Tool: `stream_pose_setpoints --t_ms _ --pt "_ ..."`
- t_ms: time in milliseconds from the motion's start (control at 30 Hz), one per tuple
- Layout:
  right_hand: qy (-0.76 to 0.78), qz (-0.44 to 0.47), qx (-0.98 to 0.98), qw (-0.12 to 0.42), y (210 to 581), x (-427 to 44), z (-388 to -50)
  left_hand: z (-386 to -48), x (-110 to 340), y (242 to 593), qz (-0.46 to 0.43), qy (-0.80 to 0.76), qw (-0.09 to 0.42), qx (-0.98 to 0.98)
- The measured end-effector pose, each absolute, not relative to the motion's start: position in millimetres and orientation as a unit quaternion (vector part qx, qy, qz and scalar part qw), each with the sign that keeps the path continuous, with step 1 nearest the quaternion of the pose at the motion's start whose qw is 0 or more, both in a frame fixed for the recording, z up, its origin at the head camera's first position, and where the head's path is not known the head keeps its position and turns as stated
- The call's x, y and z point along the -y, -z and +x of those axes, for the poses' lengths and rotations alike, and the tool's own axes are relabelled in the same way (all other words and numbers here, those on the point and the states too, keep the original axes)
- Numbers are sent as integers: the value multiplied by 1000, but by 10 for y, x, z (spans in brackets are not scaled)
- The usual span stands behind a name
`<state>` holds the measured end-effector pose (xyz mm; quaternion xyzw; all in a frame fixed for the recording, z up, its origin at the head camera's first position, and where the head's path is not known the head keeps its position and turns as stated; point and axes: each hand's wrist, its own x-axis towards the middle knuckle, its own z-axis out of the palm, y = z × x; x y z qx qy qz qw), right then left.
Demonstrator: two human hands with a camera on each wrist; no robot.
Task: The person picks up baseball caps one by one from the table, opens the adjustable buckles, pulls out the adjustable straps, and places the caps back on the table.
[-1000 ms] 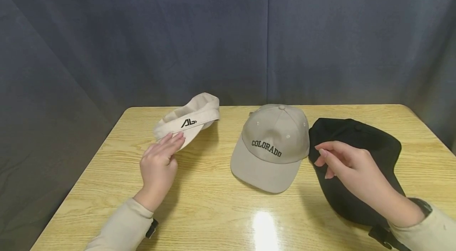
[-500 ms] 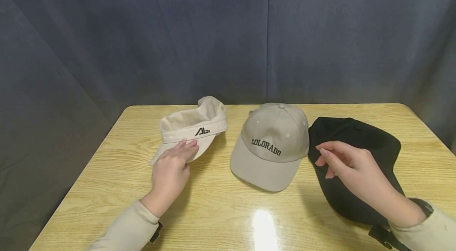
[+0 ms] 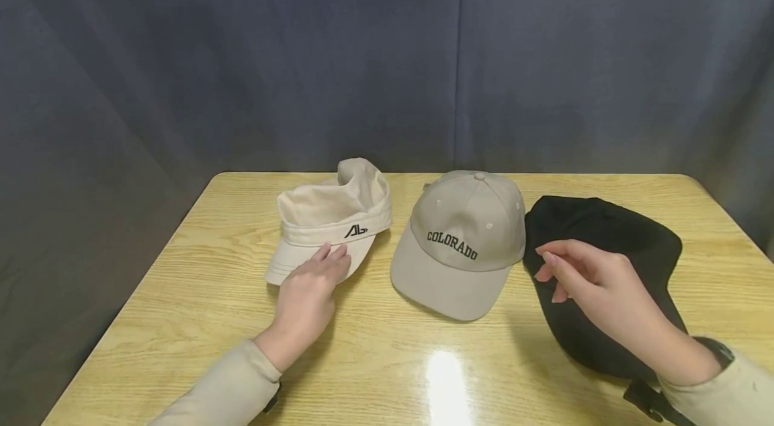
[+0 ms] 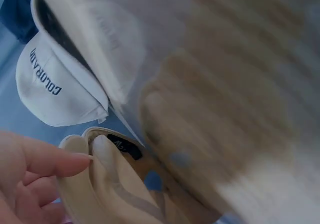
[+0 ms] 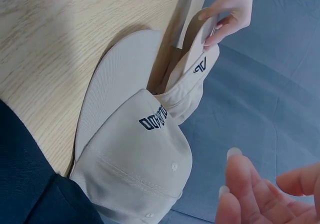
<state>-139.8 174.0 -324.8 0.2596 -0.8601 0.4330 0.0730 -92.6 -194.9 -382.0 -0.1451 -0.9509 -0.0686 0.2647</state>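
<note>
Pinching the cream hat [image 3: 326, 216], the left hand [image 3: 307, 302] has closed fingers. The right hand [image 3: 607, 293] hangs above the black hat [image 3: 650, 248]; its fingers curl loosely, empty.

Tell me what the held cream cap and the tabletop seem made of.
Cream cap: matte fabric, perhaps cotton; its upper part sags in soft folds.
Tabletop: wood or wood-look laminate, fairly glossy; it shows grain and a bright reflection.
</note>
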Motion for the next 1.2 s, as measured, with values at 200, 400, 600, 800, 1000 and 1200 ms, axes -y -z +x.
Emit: stream_pose_setpoints --t_ms 200,400,600,800,1000,1200 --pt "-427 254 865 66 3253 -1737 -1405 -942 1914 3833 -142 73 232 960" --pt "-429 257 863 67 3256 -1737 -1397 -934 1908 3770 -135 101 206 964" --pt "-431 262 861 67 3249 -1724 -1398 -957 1906 3666 -119 124 218 961" --pt "-430 262 862 62 3255 -1717 -1395 -945 1869 3609 -106 145 210 961" --pt "-413 262 872 39 3250 -1677 -1400 -941 1810 3589 -102 170 196 960" --pt "-380 270 884 13 3238 -1599 -1402 -942 1747 3582 -110 189 194 956"
